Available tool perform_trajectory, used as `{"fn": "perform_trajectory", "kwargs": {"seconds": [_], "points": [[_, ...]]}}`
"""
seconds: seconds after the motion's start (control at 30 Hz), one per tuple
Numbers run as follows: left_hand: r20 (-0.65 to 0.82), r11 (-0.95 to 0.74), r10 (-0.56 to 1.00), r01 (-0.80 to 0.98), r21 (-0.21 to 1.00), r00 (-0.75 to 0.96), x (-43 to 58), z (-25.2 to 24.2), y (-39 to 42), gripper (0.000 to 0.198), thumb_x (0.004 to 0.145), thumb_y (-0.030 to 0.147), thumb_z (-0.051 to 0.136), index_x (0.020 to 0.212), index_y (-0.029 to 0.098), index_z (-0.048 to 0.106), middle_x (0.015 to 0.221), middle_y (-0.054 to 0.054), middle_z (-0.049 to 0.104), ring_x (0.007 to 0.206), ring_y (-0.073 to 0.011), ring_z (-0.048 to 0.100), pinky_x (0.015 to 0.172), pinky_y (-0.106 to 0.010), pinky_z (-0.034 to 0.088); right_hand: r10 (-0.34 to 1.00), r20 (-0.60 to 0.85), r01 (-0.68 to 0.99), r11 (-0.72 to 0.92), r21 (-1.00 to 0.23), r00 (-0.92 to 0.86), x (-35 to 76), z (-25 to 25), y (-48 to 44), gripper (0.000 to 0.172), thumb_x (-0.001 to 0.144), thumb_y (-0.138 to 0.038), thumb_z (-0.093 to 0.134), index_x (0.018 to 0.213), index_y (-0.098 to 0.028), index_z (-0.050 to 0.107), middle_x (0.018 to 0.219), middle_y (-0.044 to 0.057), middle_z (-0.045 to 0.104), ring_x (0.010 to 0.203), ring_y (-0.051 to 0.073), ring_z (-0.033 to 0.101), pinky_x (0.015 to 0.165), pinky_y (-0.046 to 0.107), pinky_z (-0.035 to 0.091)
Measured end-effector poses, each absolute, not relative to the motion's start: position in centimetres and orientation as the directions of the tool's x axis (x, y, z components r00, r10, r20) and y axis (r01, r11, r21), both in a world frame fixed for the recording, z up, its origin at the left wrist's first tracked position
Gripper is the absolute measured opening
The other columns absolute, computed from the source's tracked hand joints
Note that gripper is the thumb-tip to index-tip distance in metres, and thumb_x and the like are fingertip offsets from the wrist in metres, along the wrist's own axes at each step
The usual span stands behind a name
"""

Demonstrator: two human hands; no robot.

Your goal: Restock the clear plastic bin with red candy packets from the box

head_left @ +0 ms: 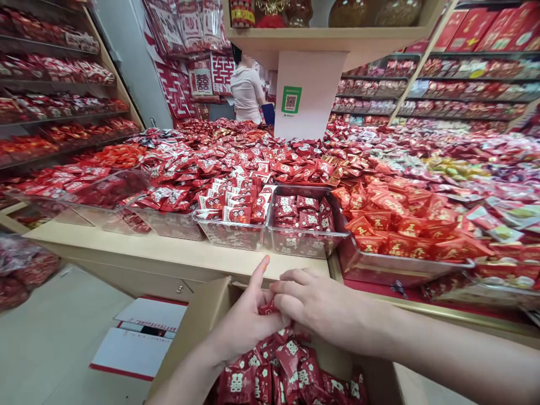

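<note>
My left hand [242,323] is curled round red wrapped candy packets [270,307], its thumb pointing up. Over the same packets bends my right hand [314,306], its fingers touching the left hand; its fingertips are partly hidden. Both hands are above an open cardboard box [198,320]. Dark red packets [291,357] with white double-happiness characters fill the part of the box that shows. Just beyond the hands, a clear plastic bin [307,243] on the counter holds packets of the same look [309,219].
Left of that bin stands a clear bin [236,236] of red-and-white packets; right of it, a bin [405,270] of orange-red ones. A white carton [137,337] lies on the floor. A white post [306,93] rises mid-counter. Behind it a person [247,93] faces away.
</note>
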State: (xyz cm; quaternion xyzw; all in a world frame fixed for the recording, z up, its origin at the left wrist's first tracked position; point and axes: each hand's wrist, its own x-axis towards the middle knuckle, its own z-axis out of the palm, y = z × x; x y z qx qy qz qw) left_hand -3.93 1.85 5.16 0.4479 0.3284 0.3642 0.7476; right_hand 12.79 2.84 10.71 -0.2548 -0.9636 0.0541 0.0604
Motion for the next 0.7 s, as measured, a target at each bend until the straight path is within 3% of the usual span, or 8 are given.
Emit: {"fn": "perform_trajectory", "kwargs": {"seconds": [0.1,0.2,0.3,0.37,0.47,0.53,0.7], "points": [[-0.139,0.351,0.828,-0.309,0.884,0.544,-4.0,6.5,2.0,0.089,0.07,0.018,0.063,0.133,0.032,0.001,0.082,0.001,0.063,0.073,-0.0116,0.058,0.066,-0.024,0.042,0.514,0.05,0.505,0.854,-0.128,-0.856,12.8,11.6,3.3,0.012,0.077,-0.019,0.047,0.088,-0.014,0.051,0.085,0.007,0.055,0.083,0.017,0.044,0.074,0.029,0.036],[-0.123,0.293,0.893,-0.35,0.89,0.434,-4.6,6.6,2.6,0.069,0.074,0.028,0.057,0.129,0.032,0.017,0.103,-0.005,0.059,0.082,-0.0166,0.059,0.069,-0.029,0.044,0.632,0.095,0.631,0.774,-0.046,-0.769,13.8,13.1,6.4,0.013,0.072,-0.021,0.054,0.082,-0.014,0.052,0.083,0.008,0.056,0.079,0.018,0.045,0.07,0.028,0.036],[-0.16,0.203,0.955,-0.156,0.967,0.249,-6.4,4.1,3.3,0.044,0.074,0.032,0.055,0.114,0.021,0.042,0.096,-0.007,0.062,0.078,-0.0164,0.06,0.07,-0.03,0.045,0.822,0.189,0.844,0.524,0.12,-0.537,16.0,13.5,12.1,0.02,0.068,-0.027,0.058,0.081,-0.015,0.051,0.08,0.008,0.057,0.079,0.02,0.048,0.067,0.029,0.035],[-0.172,0.171,0.979,0.018,0.985,0.113,-8.0,1.3,3.5,0.037,0.07,0.031,0.058,0.104,0.018,0.049,0.09,-0.006,0.063,0.077,-0.0161,0.06,0.073,-0.03,0.045,0.908,0.151,0.911,0.359,0.202,-0.391,17.3,12.6,16.2,0.028,0.065,-0.033,0.06,0.084,-0.014,0.051,0.08,0.008,0.059,0.078,0.022,0.051,0.065,0.028,0.036],[-0.165,0.163,0.986,0.233,0.959,-0.013,-10.6,-3.1,3.2,0.035,0.069,0.031,0.057,0.1,0.016,0.052,0.09,-0.006,0.063,0.084,-0.0182,0.059,0.077,-0.031,0.046,0.95,-0.026,0.914,0.308,0.263,-0.313,18.3,10.3,20.5,0.038,0.061,-0.033,0.065,0.09,-0.012,0.052,0.086,0.011,0.061,0.079,0.022,0.055,0.063,0.027,0.038],[-0.15,0.16,0.987,0.269,0.95,-0.057,-11.9,-5.0,2.8,0.035,0.07,0.032,0.055,0.1,0.016,0.051,0.089,-0.006,0.063,0.086,-0.0186,0.059,0.077,-0.031,0.046,0.937,-0.097,0.895,0.35,0.278,-0.336,18.4,9.0,21.8,0.04,0.061,-0.028,0.065,0.094,-0.009,0.052,0.091,0.014,0.06,0.082,0.023,0.056,0.065,0.026,0.039],[-0.121,0.129,0.992,0.246,0.961,-0.046,-13.1,-6.4,2.6,0.034,0.072,0.032,0.052,0.102,0.016,0.047,0.09,-0.006,0.062,0.088,-0.018,0.059,0.078,-0.03,0.047,0.926,-0.075,0.886,0.377,0.271,-0.371,18.4,8.0,22.1,0.036,0.062,-0.027,0.064,0.091,-0.007,0.056,0.094,0.016,0.058,0.089,0.023,0.054,0.072,0.025,0.04]]}}
